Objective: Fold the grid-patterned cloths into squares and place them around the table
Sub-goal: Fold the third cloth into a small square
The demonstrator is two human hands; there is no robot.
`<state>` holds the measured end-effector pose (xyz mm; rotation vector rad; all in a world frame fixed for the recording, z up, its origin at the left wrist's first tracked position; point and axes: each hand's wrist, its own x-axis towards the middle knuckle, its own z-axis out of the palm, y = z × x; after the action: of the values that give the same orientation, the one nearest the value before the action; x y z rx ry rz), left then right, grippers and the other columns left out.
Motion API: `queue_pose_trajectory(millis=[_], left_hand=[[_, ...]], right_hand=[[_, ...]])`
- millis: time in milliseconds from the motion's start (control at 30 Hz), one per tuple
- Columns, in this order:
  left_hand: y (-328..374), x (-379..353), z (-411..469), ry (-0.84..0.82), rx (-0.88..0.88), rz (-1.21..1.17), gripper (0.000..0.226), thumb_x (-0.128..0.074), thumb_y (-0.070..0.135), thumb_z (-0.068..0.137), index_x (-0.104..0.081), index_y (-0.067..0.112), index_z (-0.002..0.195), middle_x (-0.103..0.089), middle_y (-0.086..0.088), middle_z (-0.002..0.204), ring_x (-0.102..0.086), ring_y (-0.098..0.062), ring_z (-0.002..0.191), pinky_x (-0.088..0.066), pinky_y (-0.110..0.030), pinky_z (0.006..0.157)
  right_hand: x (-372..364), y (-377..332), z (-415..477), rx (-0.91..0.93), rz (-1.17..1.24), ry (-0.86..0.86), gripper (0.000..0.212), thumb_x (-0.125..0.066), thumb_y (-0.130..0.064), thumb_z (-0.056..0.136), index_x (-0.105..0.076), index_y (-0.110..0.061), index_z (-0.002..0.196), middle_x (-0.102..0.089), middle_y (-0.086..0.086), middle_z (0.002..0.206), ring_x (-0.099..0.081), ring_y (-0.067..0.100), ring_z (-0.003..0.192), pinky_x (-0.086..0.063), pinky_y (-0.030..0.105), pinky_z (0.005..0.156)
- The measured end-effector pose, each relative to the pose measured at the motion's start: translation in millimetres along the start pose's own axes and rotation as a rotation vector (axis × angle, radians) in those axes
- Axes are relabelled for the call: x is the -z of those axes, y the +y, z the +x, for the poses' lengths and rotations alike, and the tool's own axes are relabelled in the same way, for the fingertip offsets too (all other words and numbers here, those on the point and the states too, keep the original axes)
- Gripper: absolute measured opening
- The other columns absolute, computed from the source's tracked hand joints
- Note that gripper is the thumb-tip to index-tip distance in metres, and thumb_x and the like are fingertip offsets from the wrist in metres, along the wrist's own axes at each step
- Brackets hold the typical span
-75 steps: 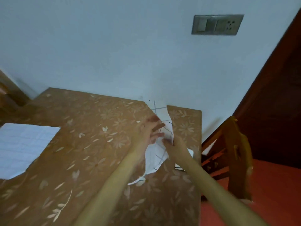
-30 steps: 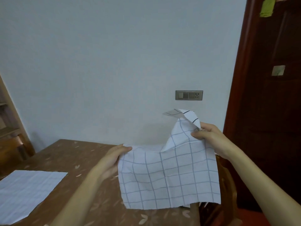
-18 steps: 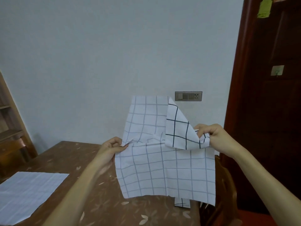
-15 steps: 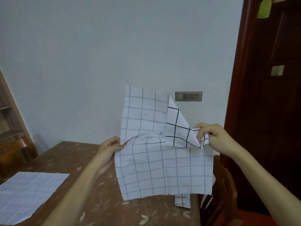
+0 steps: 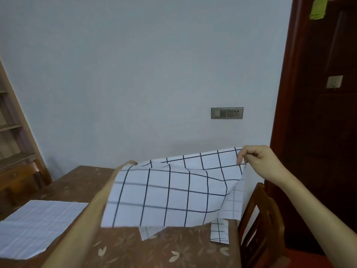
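A: What carries it all?

B: A table (image 5: pixel 67 186) under a brown flowered covering, its far edge against a pale wall (image 5: pixel 135 74). A dark wooden door (image 5: pixel 318 132) stands past the right edge, and a wooden chair (image 5: pixel 260 219) sits at that same edge

A: And the grid-patterned cloth?

B: The grid-patterned cloth (image 5: pixel 164 190) is held up in the air over the table's right half, spread wide, with its lower edge hanging just above the surface. Two small corners of checked fabric show beneath it near the right edge; whether they belong to it I cannot tell

A: Anything already laid down?

B: A flat white cloth (image 5: pixel 36 223) lies at the table's left edge, well apart from the raised one

A: The hands?

B: The right hand (image 5: pixel 258 161) pinches the cloth's top right corner, fingers (image 5: pixel 241 157) curled down against the thumb. The left hand (image 5: pixel 131 163) is at the top left corner, mostly hidden behind the fabric, so I cannot tell how its fingers lie

A: Smallest thing?

B: A switch plate (image 5: pixel 227 113) on the wall
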<state>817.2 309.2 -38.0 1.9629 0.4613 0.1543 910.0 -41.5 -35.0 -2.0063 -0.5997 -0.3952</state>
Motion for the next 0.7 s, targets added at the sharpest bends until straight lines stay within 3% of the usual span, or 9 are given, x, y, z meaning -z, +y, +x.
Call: queue_pose_trajectory(millis=[67,167,267,367,467,533,567,633,700], left_hand=[[-8.9,10.4,10.9,0.077,-0.131,-0.259,0.031,-0.047,-0.007,0.092,-0.046,0.014,0.068,-0.038,-0.005,0.06,-0.032,-0.015,0.053,-0.024,-0.026,0.052],[-21.2,29.2,27.8,-0.149,-0.182,-0.493,0.034,-0.049,-0.004,0.095,-0.05,0.016,0.069,-0.044,-0.001,0.06,-0.04,-0.013,0.047,-0.032,-0.019,0.042],[-25.9,36.9,40.0,-0.172,-0.209,-0.5,0.035,-0.05,-0.008,0.094,-0.052,0.017,0.069,-0.045,-0.001,0.06,-0.041,-0.012,0.045,-0.031,-0.021,0.039],[-22.7,43.7,35.1,-0.167,-0.238,-0.481,0.034,-0.048,-0.013,0.094,-0.048,0.014,0.072,-0.051,0.004,0.053,-0.044,-0.009,0.038,-0.031,-0.017,0.034],[-17.5,47.3,26.5,-0.166,-0.264,-0.452,0.027,-0.057,-0.009,0.087,-0.048,0.013,0.074,-0.063,0.004,0.057,-0.05,-0.014,0.043,-0.033,-0.013,0.033],[-17.8,47.3,25.3,-0.124,-0.261,-0.43,0.025,-0.051,-0.013,0.089,-0.054,0.01,0.081,-0.077,-0.005,0.083,-0.067,-0.016,0.056,-0.048,-0.019,0.044],[-17.2,46.3,25.4,-0.087,-0.257,-0.422,0.026,-0.047,-0.016,0.091,-0.058,0.007,0.088,-0.078,-0.012,0.098,-0.075,-0.019,0.07,-0.058,-0.028,0.061],[-14.2,40.6,25.2,-0.033,-0.276,-0.375,0.027,-0.042,-0.013,0.095,-0.063,0.002,0.1,-0.076,-0.019,0.107,-0.076,-0.032,0.094,-0.057,-0.047,0.092],[-6.4,28.7,21.7,-0.042,-0.343,-0.259,0.026,-0.042,-0.004,0.099,-0.066,0.004,0.107,-0.078,-0.013,0.103,-0.074,-0.032,0.102,-0.051,-0.046,0.099]], right_hand=[[-4.2,-7.3,-1.4,0.003,0.052,0.078,0.045,-0.048,0.011,0.096,-0.077,-0.023,0.09,-0.078,-0.002,0.091,-0.07,0.013,0.076,-0.058,0.028,0.076],[-7.7,-16.2,-2.1,-0.038,0.24,0.048,0.047,-0.053,0.01,0.096,-0.061,-0.023,0.129,-0.073,0.012,0.08,-0.068,0.012,0.063,-0.055,0.018,0.06],[-8.6,-21.0,-0.1,-0.041,0.266,0.015,0.05,-0.058,0.013,0.091,-0.06,-0.018,0.129,-0.076,0.019,0.092,-0.072,0.017,0.078,-0.056,0.022,0.071],[-7.4,-27.1,1.4,-0.053,0.208,0.006,0.041,-0.057,0.022,0.086,-0.069,-0.008,0.11,-0.075,0.005,0.098,-0.073,0.004,0.076,-0.056,0.014,0.067],[-6.6,-24.0,3.2,-0.085,0.251,0.001,0.051,-0.053,0.028,0.083,-0.072,-0.014,0.106,-0.079,-0.004,0.095,-0.072,0.018,0.099,-0.06,0.022,0.078],[-8.3,-24.3,3.0,-0.102,0.297,-0.018,0.058,-0.048,0.029,0.083,-0.071,-0.016,0.11,-0.079,-0.001,0.098,-0.073,0.019,0.098,-0.061,0.021,0.073],[-10.0,-25.4,2.9,-0.1,0.307,-0.028,0.059,-0.046,0.03,0.083,-0.07,-0.015,0.113,-0.079,0.002,0.099,-0.074,0.019,0.096,-0.06,0.022,0.071],[-15.4,-30.6,3.5,-0.082,0.31,-0.06,0.064,-0.041,0.031,0.082,-0.068,-0.016,0.116,-0.078,0.005,0.101,-0.074,0.021,0.097,-0.062,0.026,0.075],[-24.0,-39.6,6.1,-0.049,0.289,-0.108,0.067,-0.038,0.031,0.082,-0.068,-0.017,0.118,-0.078,0.004,0.1,-0.073,0.025,0.1,-0.061,0.032,0.082]])
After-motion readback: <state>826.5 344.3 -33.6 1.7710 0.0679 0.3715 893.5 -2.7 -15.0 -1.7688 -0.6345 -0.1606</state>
